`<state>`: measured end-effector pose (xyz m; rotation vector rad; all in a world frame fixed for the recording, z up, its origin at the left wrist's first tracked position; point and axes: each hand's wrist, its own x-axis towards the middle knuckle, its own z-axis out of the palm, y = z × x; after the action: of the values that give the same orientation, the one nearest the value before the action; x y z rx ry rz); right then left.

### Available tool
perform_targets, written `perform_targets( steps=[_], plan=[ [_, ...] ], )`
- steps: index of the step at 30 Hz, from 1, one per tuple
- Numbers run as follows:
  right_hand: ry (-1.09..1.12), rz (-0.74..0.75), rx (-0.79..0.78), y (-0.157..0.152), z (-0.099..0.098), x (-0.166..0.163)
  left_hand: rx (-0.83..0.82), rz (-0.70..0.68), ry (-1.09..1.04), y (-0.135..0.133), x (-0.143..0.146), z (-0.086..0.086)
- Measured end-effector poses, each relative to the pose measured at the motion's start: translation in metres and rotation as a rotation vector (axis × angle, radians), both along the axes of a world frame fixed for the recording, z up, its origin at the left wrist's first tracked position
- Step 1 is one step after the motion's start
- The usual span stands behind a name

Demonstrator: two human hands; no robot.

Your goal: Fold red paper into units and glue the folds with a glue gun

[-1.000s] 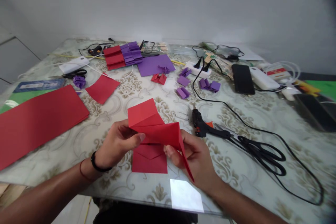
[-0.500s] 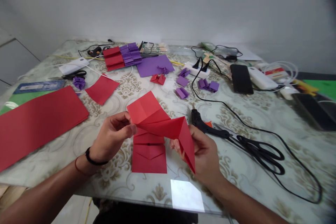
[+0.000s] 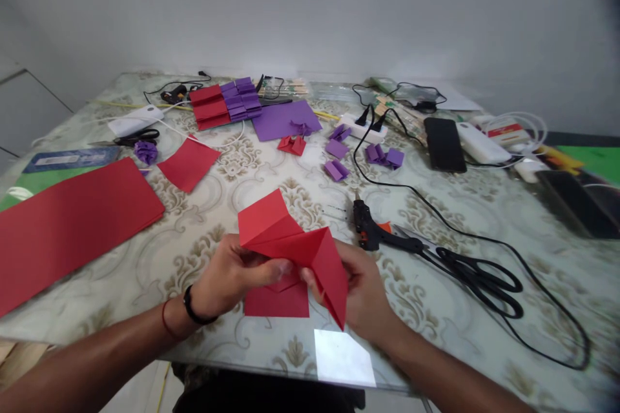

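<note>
Pulled closer and lower than half a second ago. Pinching the creased red paper square [image 3: 290, 239] with closed fingers of left hand [image 3: 232, 277] and right hand [image 3: 364, 293]. Squashed narrower between fingertips now, collapsing along creases, just above a folded red paper piece [image 3: 277, 302].

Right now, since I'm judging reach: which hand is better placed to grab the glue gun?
Right, probably. The right hand holds the folded red paper close to the glue gun; the left hand grips the paper's far side.

Left grip [image 3: 232, 277]: fingers curled inward, thumb pinching. Right grip [image 3: 361, 293]: fingers closed, pinching. Both forearms bare, extended, converging at centre.
</note>
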<state>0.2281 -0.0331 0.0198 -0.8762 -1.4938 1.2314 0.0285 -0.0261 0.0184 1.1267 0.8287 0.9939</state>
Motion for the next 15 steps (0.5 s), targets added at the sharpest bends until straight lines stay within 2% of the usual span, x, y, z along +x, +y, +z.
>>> perform_targets(
  steps=[5, 15],
  plan=[
    [-0.103, -0.058, 0.05, -0.0018, -0.0022, -0.0039, 0.115, 0.012, 0.072, -0.0044, 0.004, 0.0036],
    [-0.058, -0.018, -0.041, -0.0012, 0.0016, 0.0017, 0.161, 0.126, 0.146, -0.0066, 0.0045, 0.0035]
  ],
)
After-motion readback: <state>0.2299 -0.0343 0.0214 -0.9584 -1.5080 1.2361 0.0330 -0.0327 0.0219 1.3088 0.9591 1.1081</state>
